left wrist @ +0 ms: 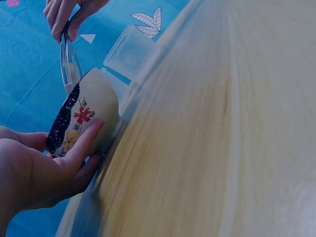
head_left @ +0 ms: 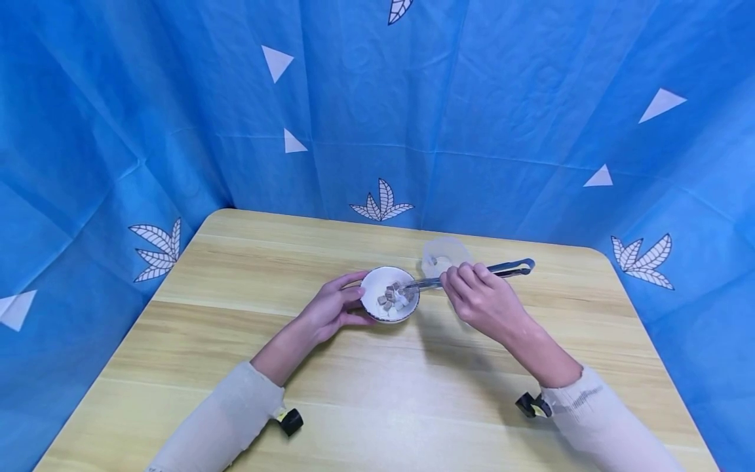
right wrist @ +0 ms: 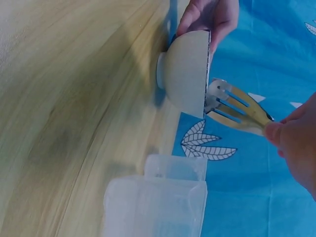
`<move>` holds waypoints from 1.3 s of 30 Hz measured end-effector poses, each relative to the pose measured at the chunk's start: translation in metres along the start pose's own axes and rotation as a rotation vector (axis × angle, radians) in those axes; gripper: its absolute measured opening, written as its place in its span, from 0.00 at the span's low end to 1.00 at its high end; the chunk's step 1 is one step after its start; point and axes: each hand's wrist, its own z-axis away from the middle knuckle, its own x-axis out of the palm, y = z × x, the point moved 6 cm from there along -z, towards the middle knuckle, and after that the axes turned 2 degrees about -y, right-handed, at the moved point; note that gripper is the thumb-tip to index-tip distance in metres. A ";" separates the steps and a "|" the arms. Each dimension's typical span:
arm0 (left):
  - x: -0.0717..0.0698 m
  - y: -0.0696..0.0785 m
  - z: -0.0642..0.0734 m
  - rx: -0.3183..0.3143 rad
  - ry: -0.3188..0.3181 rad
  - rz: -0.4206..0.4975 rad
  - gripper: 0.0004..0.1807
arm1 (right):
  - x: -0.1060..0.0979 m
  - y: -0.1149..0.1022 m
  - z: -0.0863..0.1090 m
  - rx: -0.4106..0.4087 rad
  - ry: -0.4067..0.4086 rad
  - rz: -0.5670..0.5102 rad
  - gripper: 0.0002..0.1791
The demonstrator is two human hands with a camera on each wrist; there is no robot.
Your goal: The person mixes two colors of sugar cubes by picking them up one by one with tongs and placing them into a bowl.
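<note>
A small white bowl (head_left: pixel 373 280) with a dark speckled rim and a red flower on its outside stands on the table. My left hand (head_left: pixel 330 309) holds it from the left, thumb at the rim and fingers along its side. Several brown and whitish cubes (head_left: pixel 387 300) lie inside. My right hand (head_left: pixel 482 303) grips metal tongs (right wrist: pixel 253 111) with slotted, fork-like ends. Their tips reach over the right rim into the bowl, among the cubes, and something pale shows between the ends in the right wrist view.
Behind the bowl and to its right, a clear plastic container (head_left: pixel 444 252) sits on the wooden table (head_left: pixel 236 262), with its lid part beside it. Blue patterned cloth (head_left: pixel 377 98) hangs along the table's back and sides.
</note>
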 end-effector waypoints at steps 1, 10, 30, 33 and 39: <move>0.000 0.000 0.000 -0.002 0.001 0.001 0.28 | -0.001 0.000 0.000 -0.004 0.008 -0.007 0.16; -0.001 -0.001 0.000 -0.003 0.000 0.002 0.28 | -0.004 0.002 0.001 -0.013 0.018 -0.023 0.15; 0.001 0.000 0.001 0.006 0.005 -0.006 0.28 | -0.001 0.050 0.002 0.170 0.020 -0.063 0.21; 0.001 0.000 0.001 0.005 0.003 -0.006 0.28 | 0.004 0.059 0.002 0.219 -0.046 -0.094 0.17; 0.001 0.001 0.001 0.007 0.003 -0.009 0.28 | 0.014 0.075 0.000 0.292 -0.213 -0.130 0.14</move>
